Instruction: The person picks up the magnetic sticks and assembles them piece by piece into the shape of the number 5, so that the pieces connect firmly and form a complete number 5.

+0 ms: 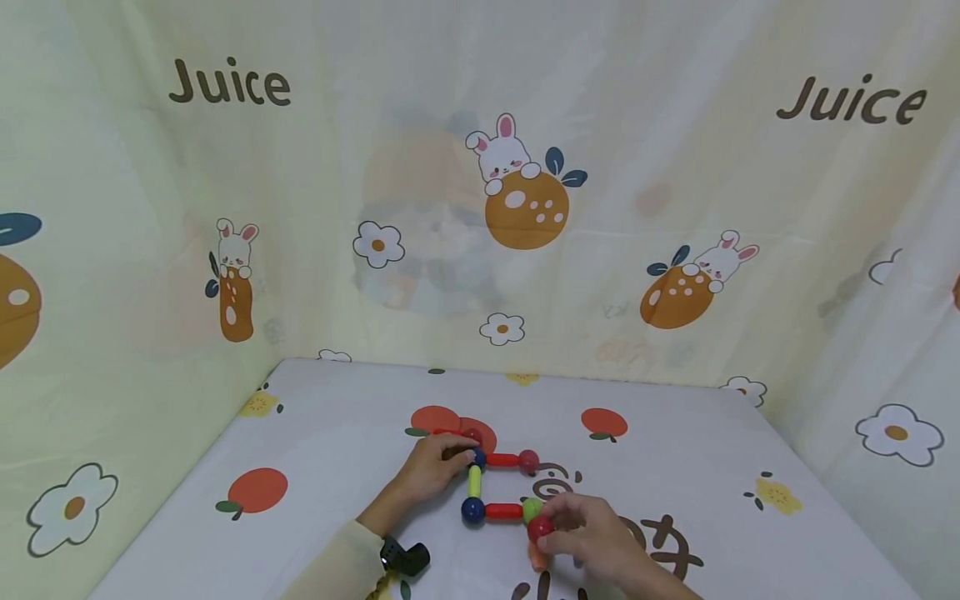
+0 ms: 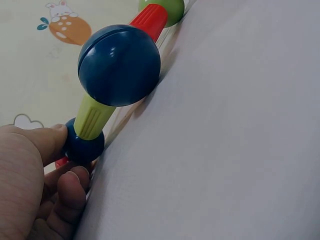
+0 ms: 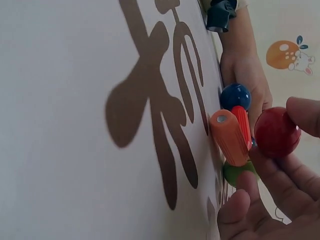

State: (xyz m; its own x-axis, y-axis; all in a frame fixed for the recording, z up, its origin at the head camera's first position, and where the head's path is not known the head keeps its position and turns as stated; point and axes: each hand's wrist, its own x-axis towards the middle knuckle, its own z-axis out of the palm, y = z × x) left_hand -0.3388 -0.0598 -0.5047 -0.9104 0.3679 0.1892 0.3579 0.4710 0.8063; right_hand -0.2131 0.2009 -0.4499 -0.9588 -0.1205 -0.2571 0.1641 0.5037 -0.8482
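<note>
My left hand (image 1: 430, 473) pinches a dark blue ball (image 2: 82, 147) of a ball-and-rod magnetic building toy. From that ball a yellow-green rod (image 1: 475, 481) runs to a second blue ball (image 2: 119, 65), and a red rod (image 1: 502, 459) leads to a red ball (image 1: 528, 461). A lower red rod (image 1: 504, 512) joins the second blue ball to a green ball (image 1: 532, 508). Between thumb and fingers, my right hand (image 1: 592, 533) holds another red ball (image 3: 277, 132) beside the green one. An orange rod (image 3: 229, 137) with a metal end sticks out from near the green ball.
Behind my left hand lie another red rod (image 1: 447, 432) and a dark red ball (image 1: 472, 435). A white printed cloth (image 1: 337, 425) covers the table. Patterned fabric (image 1: 315, 167) hangs around it. A black band (image 1: 405, 557) is on my left wrist.
</note>
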